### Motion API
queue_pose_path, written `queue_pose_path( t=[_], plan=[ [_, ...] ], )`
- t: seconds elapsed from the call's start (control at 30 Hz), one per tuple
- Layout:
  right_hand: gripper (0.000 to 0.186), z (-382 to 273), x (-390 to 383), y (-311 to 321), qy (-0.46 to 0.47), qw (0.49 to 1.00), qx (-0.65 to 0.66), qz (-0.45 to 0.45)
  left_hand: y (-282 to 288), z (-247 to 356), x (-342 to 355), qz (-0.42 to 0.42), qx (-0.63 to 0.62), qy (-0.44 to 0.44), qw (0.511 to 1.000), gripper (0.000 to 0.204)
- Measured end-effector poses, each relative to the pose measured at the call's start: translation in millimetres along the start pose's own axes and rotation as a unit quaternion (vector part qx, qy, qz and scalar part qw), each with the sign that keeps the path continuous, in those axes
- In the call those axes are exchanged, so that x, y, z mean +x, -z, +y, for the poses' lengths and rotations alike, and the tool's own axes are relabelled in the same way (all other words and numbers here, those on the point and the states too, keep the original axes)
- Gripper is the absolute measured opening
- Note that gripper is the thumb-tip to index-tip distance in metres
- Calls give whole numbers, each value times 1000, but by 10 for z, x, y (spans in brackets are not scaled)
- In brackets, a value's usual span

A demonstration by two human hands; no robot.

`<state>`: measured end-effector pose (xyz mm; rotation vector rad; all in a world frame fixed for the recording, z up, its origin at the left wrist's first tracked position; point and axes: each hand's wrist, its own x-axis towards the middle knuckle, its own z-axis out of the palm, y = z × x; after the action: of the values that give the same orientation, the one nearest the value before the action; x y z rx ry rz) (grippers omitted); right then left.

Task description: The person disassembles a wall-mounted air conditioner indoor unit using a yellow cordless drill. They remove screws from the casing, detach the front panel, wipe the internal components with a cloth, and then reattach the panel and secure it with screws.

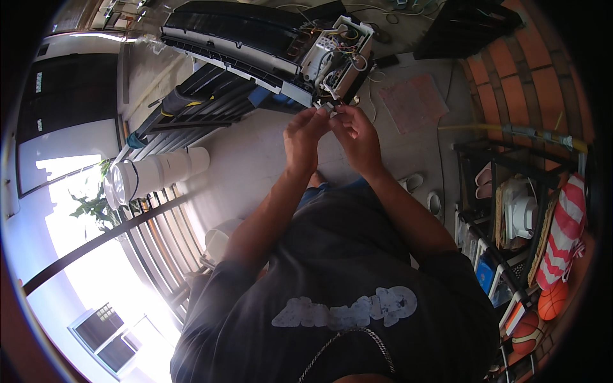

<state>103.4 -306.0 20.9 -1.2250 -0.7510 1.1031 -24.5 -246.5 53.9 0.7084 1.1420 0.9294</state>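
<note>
Ahead of me, at the top, lies the opened indoor unit of an air conditioner (237, 62), long, with a black and white body. Its right end bares a white electrical box (322, 50) with coloured wires. Just below that end, my left hand (302, 135) is closed, its fingertips pinching a small grey-white piece (327, 107), too small to name. My right hand (359, 139) meets it from the right with thumb and fingers pinched together. What the right fingertips grip is hidden. Both hands are held close together near the loose wires.
Black metal rails (198, 96) stand left of the unit. White buckets (159, 172) are stacked at the left. A rack (491, 223) with assorted goods and basketballs (553, 301) lines the right. A reddish mat (414, 102) and shoes (412, 184) lie on the floor.
</note>
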Motion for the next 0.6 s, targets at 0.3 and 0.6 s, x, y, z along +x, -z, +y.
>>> queue_pose_path(
  t=[0.3,0.6],
  plan=[
    [24,59,214,-104,-14,999,-21,35,18,-12,50,34,-37,-5,999,42],
    [22,133,251,-124,-18,998,31,49,79,-3,125,40,2,-6,999,47]
  ],
)
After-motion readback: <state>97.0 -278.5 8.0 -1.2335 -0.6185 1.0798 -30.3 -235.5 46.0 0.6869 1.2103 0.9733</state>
